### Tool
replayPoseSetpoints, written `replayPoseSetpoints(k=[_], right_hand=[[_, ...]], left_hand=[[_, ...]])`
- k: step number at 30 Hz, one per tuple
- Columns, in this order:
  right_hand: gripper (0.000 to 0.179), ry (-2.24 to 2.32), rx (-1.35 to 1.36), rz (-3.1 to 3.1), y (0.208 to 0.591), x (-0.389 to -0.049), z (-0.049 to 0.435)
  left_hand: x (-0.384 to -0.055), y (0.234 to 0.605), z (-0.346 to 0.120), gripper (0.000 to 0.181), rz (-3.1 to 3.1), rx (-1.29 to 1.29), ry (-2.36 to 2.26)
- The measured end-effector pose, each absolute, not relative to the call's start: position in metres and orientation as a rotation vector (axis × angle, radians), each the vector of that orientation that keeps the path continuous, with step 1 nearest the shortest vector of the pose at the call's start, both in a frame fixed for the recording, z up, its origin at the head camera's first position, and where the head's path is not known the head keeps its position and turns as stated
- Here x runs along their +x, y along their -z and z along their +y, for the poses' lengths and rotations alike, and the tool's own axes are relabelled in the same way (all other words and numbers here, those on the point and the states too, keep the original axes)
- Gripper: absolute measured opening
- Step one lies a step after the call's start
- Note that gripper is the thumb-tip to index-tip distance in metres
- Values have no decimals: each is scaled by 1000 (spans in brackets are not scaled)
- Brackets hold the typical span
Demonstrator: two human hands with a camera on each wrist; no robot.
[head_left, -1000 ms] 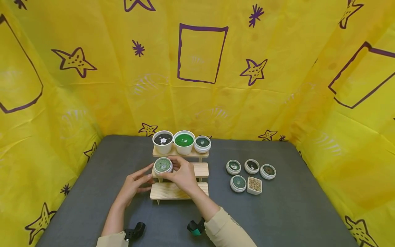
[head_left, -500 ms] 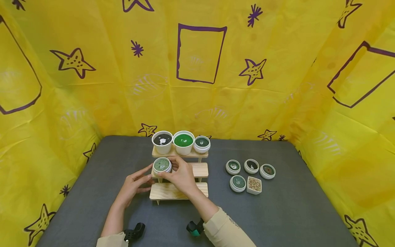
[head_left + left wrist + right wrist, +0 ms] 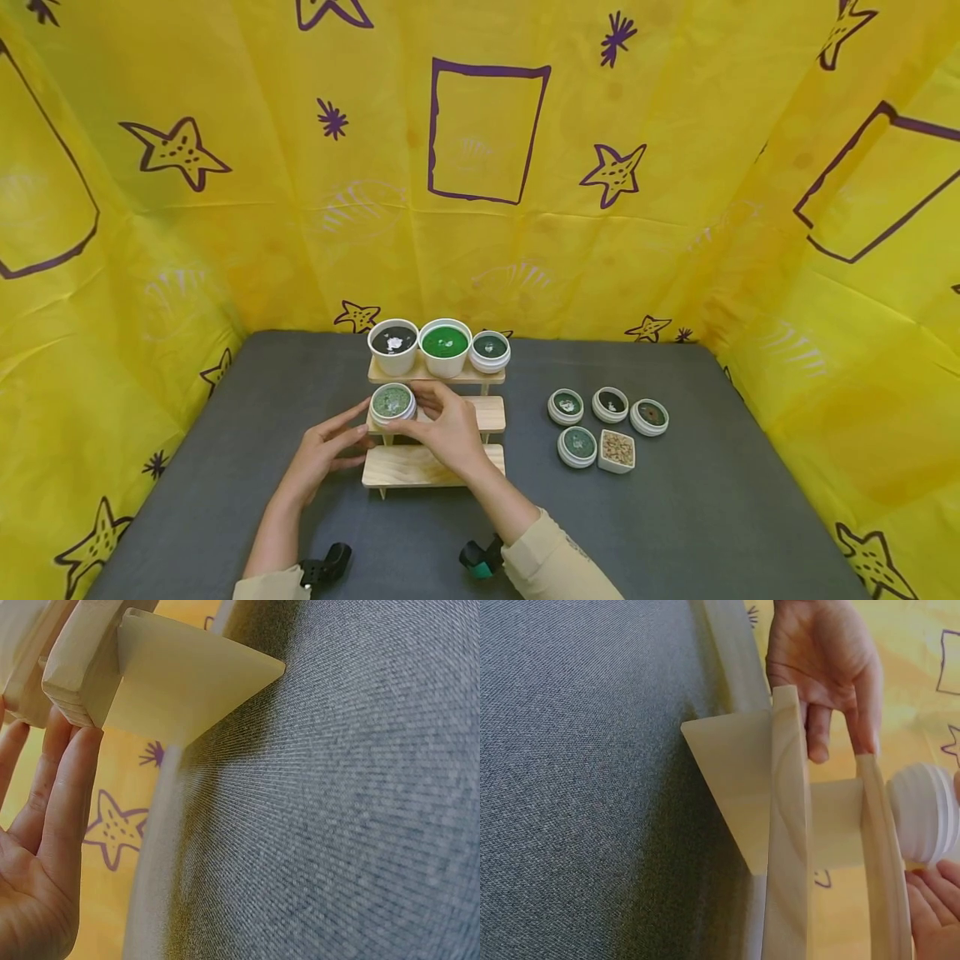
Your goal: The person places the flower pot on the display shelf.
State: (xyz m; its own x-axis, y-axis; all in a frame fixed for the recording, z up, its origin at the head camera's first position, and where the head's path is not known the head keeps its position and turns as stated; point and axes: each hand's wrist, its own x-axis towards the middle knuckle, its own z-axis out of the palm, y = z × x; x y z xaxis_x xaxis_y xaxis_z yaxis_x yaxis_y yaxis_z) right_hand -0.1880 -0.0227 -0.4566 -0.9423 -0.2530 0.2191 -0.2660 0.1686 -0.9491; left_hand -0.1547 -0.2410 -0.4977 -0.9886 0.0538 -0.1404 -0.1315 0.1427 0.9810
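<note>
A three-tier wooden stand (image 3: 420,467) is set on the dark grey table. At the left end of its middle tier sits a small white ribbed pot (image 3: 392,403) with a speckled green top. My right hand (image 3: 448,427) pinches this pot from its right side, thumb in front and fingers behind. In the right wrist view the ribbed pot (image 3: 924,814) rests on the shelf, its far end cut off. My left hand (image 3: 321,454) is at the stand's left side. In the left wrist view its straight fingers (image 3: 69,799) touch the tier ends.
On the top tier stand a cup with a dark top (image 3: 393,348), a cup with a green top (image 3: 446,348) and a ribbed pot (image 3: 490,352). Several ribbed pots (image 3: 577,447) and a square cup of beige grains (image 3: 617,452) lie to the right. Yellow cloth (image 3: 487,250) encloses the table.
</note>
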Motion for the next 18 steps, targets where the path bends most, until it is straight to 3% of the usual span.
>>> replayPoseSetpoints(k=[18], right_hand=[[52,-2015,545,-2348,452,-180,15]], left_hand=[[-156,497,-240,58,2269,-122,-1954]])
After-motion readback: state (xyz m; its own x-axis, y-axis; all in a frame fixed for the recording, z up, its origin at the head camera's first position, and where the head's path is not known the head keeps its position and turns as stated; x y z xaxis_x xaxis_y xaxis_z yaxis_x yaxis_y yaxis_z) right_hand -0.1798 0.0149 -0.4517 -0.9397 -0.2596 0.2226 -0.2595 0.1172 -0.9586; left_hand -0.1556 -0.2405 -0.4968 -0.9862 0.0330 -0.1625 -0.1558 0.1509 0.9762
